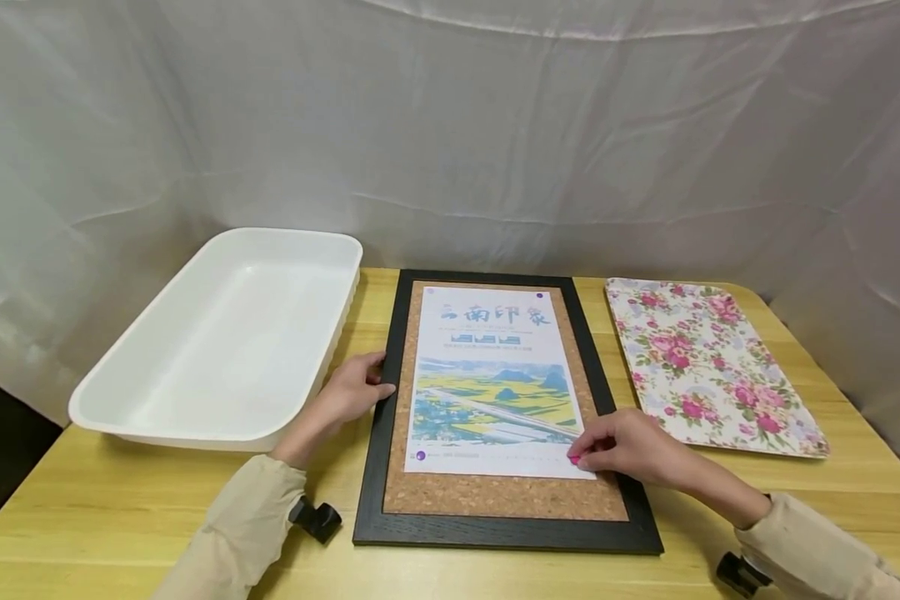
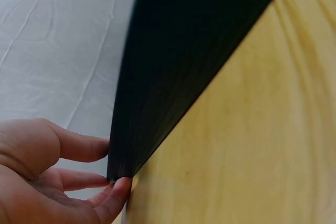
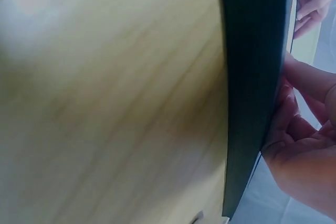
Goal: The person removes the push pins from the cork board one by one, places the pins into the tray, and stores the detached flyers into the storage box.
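Observation:
A corkboard (image 1: 506, 497) in a black frame lies on the table, bearing a poster (image 1: 495, 404) with a printed landscape and large characters. Purple pushpins mark the poster's top right corner and its bottom left corner (image 1: 421, 456); a paler one shows at the top left. At the bottom right corner my right hand (image 1: 633, 450) pinches a pink pushpin (image 1: 573, 459) between thumb and finger, against the paper. My left hand (image 1: 354, 387) grips the frame's left side; the left wrist view has thumb and fingertips at the edge of the black frame (image 2: 163, 66).
To the left stands a deep white plastic tray (image 1: 217, 350), its near end close by my left forearm. A flower-patterned board (image 1: 708, 375) lies right of the corkboard. A grey-white curtain (image 1: 480, 150) hangs behind the wooden table (image 1: 105, 500).

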A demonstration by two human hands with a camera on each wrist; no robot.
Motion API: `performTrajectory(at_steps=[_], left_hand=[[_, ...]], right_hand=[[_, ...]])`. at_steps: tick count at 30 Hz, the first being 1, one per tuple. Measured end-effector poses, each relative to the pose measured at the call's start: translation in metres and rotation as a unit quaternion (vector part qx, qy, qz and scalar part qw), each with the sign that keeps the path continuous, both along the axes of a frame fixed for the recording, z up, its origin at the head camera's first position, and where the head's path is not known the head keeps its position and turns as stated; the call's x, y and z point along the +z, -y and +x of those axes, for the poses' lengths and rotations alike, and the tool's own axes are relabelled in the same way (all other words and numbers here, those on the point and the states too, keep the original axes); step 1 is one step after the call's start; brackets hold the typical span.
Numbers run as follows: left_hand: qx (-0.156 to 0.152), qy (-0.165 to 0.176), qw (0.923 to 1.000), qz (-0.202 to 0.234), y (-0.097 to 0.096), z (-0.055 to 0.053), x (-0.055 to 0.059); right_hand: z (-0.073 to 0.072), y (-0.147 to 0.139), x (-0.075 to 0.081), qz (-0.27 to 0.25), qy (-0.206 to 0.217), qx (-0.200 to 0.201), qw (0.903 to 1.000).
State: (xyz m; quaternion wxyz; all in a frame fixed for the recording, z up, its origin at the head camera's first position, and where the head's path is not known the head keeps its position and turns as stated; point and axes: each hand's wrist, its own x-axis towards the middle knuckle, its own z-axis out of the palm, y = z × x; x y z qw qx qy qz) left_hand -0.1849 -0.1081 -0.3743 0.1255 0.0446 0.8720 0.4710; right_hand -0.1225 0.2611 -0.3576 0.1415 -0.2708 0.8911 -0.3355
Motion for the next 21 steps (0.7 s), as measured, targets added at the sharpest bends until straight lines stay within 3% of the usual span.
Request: performTrajectory(at_steps=[8, 17, 21], left_hand=[[0.001, 0.008, 1.0000, 0.003, 0.0001, 0.0000, 0.0004], [0.000, 0.000, 1.0000, 0.000, 0.0010, -0.0005, -0.0011], [0.001, -0.001, 1.0000, -0.001, 0.0011, -0.0003, -0.0019]], right_hand=[[0.0015, -0.0037, -0.0046, -0.012, -0.056, 0.028, 0.9979], [0.0066, -0.0024, -0.0098, -0.014, -0.142, 0.063, 0.9877], [0.0079, -0.0011, -0.0095, 0.000, -0.142, 0.069, 0.9874]])
